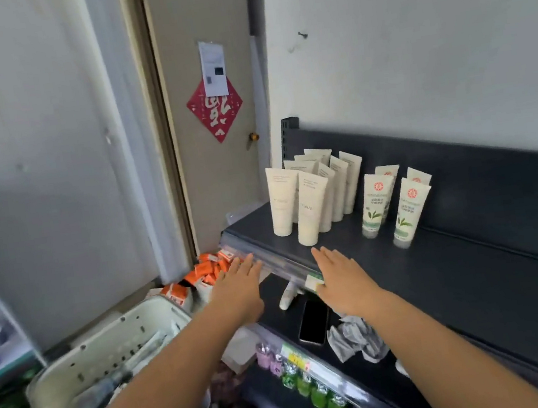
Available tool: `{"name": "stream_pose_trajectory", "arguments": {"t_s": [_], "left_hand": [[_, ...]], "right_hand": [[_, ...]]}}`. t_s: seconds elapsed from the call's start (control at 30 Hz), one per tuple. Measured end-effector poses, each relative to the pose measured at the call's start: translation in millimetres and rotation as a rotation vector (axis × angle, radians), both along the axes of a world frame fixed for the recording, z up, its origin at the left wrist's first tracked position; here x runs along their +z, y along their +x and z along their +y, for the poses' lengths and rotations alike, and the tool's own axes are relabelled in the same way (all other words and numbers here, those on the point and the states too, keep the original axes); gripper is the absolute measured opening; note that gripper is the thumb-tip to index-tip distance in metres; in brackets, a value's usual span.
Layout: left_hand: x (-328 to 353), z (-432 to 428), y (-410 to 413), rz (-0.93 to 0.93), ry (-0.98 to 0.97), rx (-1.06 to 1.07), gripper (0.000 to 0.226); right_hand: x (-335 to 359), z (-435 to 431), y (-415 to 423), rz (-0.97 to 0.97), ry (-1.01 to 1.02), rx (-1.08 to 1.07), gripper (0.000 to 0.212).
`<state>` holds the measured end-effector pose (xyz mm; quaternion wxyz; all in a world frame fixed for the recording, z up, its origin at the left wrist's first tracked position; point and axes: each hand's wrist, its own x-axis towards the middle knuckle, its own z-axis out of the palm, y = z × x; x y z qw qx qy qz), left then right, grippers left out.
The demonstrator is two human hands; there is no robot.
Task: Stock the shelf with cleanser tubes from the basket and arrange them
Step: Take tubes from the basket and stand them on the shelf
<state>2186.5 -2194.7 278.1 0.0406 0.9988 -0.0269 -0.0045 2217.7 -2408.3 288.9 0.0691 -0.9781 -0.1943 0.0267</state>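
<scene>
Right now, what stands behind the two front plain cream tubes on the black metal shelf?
More plain cream tubes stand in rows toward the black back panel. The front pair hides their lower parts, so I cannot count them.

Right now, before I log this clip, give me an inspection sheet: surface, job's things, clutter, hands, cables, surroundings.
Surface: dark shelf, price rail along the front edge.
Job's things: cream tubes standing clustered at left; four green-leaf tubes standing to their right; basket lower left, contents blurred.
Clutter: phone, crumpled cloth and a lying tube on the shelf below.
Hands: left hand and right hand open, empty, near the front edge.
Cables: nothing seen.
Surroundings: door with red decoration; orange boxes beside the basket.
</scene>
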Motion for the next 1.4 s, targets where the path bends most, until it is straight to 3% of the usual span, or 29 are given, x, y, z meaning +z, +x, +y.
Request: {"name": "stream_pose_trajectory", "arguments": {"t_s": [0.43, 0.8, 1.27, 1.4], "left_hand": [[-27.0, 193.6, -59.2, 0.055, 0.041, 0.288, 0.081], [-65.6, 343.8, -70.5, 0.158, 0.036, 0.363, 0.084], [-170.3, 397.8, -38.4, 0.313, -0.105, 0.426, 0.074], [-213.5, 397.2, -21.8, 0.422, -0.148, 0.474, 0.072]], "right_hand": [[-25.1, 187.0, 9.7, -0.042, -0.071, 0.284, 0.083], [-73.8, 331.8, 21.5, 0.045, -0.062, 0.375, 0.083], [-165.6, 415.4, 72.2, 0.244, -0.179, 0.448, 0.082], [-197.7, 430.7, 87.9, 0.403, -0.165, 0.452, 0.075]]}}
